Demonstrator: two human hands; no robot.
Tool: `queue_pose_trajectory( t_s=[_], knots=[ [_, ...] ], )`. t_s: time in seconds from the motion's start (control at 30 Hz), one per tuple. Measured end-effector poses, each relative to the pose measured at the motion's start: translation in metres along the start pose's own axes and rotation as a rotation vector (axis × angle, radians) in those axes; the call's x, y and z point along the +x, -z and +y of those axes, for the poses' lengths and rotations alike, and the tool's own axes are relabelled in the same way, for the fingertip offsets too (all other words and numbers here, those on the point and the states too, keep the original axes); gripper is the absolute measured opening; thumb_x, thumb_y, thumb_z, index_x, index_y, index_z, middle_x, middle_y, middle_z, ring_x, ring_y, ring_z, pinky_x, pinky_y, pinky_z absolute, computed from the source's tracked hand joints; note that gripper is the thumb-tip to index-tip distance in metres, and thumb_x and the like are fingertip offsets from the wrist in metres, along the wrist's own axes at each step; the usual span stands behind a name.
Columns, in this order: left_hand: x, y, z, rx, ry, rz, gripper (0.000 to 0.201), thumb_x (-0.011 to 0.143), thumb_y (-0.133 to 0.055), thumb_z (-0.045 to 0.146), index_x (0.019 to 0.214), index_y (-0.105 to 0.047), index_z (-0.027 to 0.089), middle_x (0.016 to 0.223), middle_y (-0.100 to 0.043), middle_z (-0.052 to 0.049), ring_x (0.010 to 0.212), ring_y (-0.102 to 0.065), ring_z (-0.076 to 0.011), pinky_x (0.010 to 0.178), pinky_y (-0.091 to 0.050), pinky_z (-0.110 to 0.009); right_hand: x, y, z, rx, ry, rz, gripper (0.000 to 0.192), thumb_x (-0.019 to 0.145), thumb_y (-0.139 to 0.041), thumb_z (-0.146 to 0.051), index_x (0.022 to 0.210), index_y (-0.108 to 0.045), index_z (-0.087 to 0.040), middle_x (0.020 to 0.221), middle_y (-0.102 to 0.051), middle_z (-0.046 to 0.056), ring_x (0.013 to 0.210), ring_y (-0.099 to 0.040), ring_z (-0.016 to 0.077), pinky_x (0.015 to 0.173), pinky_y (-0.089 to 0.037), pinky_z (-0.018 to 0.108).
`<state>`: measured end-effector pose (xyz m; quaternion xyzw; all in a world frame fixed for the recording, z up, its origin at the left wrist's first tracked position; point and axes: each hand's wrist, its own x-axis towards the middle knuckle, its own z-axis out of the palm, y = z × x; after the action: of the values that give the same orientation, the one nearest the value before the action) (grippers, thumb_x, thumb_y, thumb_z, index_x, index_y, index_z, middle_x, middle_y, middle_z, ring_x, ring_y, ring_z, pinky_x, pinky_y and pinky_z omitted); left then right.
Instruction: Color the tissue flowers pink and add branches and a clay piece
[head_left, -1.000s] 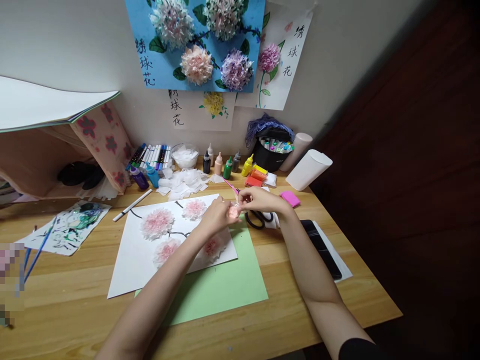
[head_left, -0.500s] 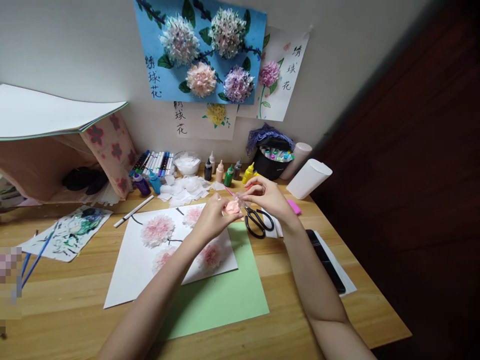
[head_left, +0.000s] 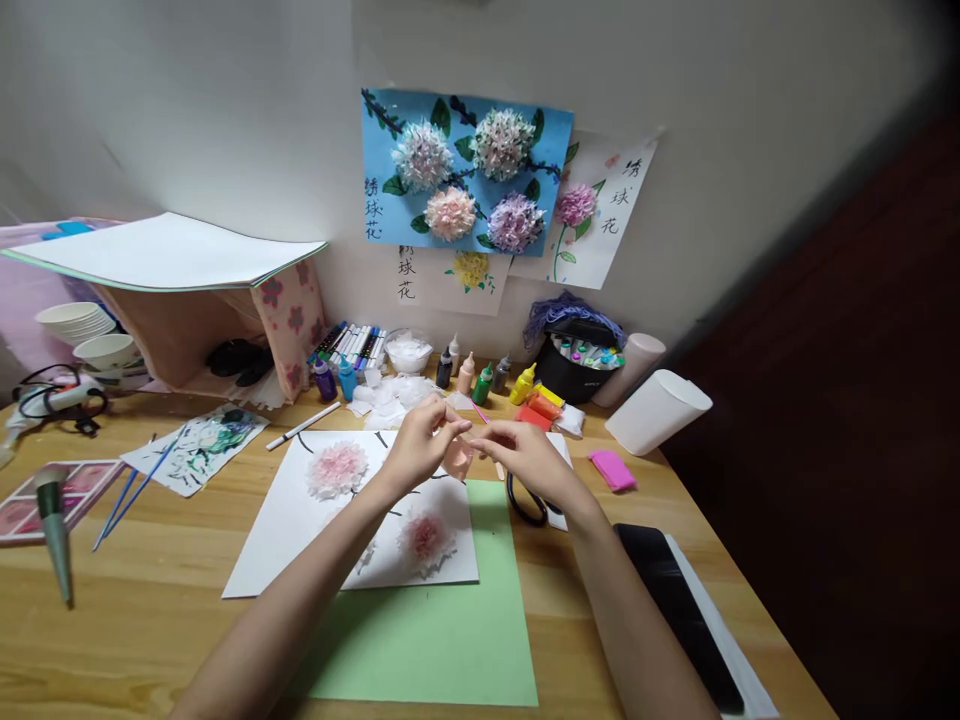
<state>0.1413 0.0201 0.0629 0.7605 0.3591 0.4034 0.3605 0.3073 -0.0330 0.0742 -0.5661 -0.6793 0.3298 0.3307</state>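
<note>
My left hand (head_left: 424,446) is closed on a small pale-pink clay packet (head_left: 457,460) that looks soft, with see-through wrapping. My right hand (head_left: 525,460) is closed too, thumb and fingertips pinching at the packet's right side; the exact grip is partly hidden. Both hands hover over the right edge of a white sheet (head_left: 277,540) bearing fluffy pink paper flowers (head_left: 427,542) and dark twig strokes. Beneath that lies a green sheet (head_left: 442,650). Black-handled scissors (head_left: 529,505) rest under my right hand, mostly covered by it.
Paint bottles (head_left: 484,383), white paper scraps (head_left: 394,400) and a bowl (head_left: 409,352) line the back. Coloured clay packets (head_left: 541,405) and a pink one (head_left: 613,470) lie rightward. Brushes (head_left: 139,490) and a palette (head_left: 75,490) are left; a black phone-like slab (head_left: 675,610) lies right.
The view has swung up and left, showing cups and a palette at the left. My hands stay close together on the pale-pink packet, the right one now lower, with its fingertips nearer the left hand.
</note>
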Motion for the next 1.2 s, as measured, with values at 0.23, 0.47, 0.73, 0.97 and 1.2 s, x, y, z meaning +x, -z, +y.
queue_pose_trajectory(
  t_s=[0.23,0.47,0.73,0.97,1.2],
  knots=[
    [0.010,0.013,-0.008,-0.071,0.028,0.020,0.024,0.083,-0.054,0.036,0.072,-0.063,0.016,0.073,-0.059,-0.003,0.075,-0.053,-0.0155,0.071,-0.041,-0.028,0.002,-0.007,0.003,-0.254,0.169,0.232,0.026,0.088,-0.044,-0.026,0.069,-0.060,-0.019,0.071,-0.065,0.005,0.070,-0.058,0.0185,0.065,-0.039,0.028],
    [0.008,0.074,-0.006,-0.379,0.172,0.169,0.038,0.078,-0.061,0.034,0.110,-0.061,0.014,0.090,-0.065,-0.007,0.075,-0.060,-0.0141,0.070,-0.048,-0.028,0.033,-0.013,0.075,-0.238,-0.254,0.278,0.034,0.086,-0.042,-0.035,0.063,-0.057,-0.016,0.062,-0.062,0.005,0.063,-0.059,0.0194,0.060,-0.043,0.028],
    [-0.011,0.096,-0.012,-0.576,0.408,0.105,0.046,0.057,-0.075,0.053,0.067,-0.055,0.013,0.054,-0.052,0.003,0.043,-0.047,-0.0061,0.044,-0.037,-0.019,0.037,-0.038,0.024,-0.372,-0.107,0.565,0.055,0.081,-0.056,-0.035,0.128,-0.043,-0.008,0.132,-0.042,0.025,0.126,-0.041,0.0345,0.101,-0.035,0.048],
    [-0.005,0.129,-0.011,-0.705,0.424,0.120,0.062,0.070,-0.052,0.071,0.050,-0.023,0.020,0.045,-0.017,0.011,0.036,-0.012,-0.0003,0.036,-0.006,-0.015,0.037,-0.077,-0.070,-0.012,0.280,0.336,0.038,0.090,-0.048,-0.039,0.125,-0.045,-0.023,0.127,-0.049,0.010,0.111,-0.054,0.0197,0.092,-0.048,0.036],
    [-0.012,0.145,-0.014,-0.730,0.344,-0.093,0.039,0.067,-0.072,0.049,0.078,-0.057,0.014,0.076,-0.055,0.001,0.066,-0.053,-0.0073,0.069,-0.047,-0.021,0.043,-0.094,-0.092,-0.003,0.408,0.315,0.036,0.085,-0.060,-0.029,0.120,-0.052,-0.025,0.120,-0.056,0.007,0.106,-0.057,0.0192,0.087,-0.052,0.034]
  ],
)
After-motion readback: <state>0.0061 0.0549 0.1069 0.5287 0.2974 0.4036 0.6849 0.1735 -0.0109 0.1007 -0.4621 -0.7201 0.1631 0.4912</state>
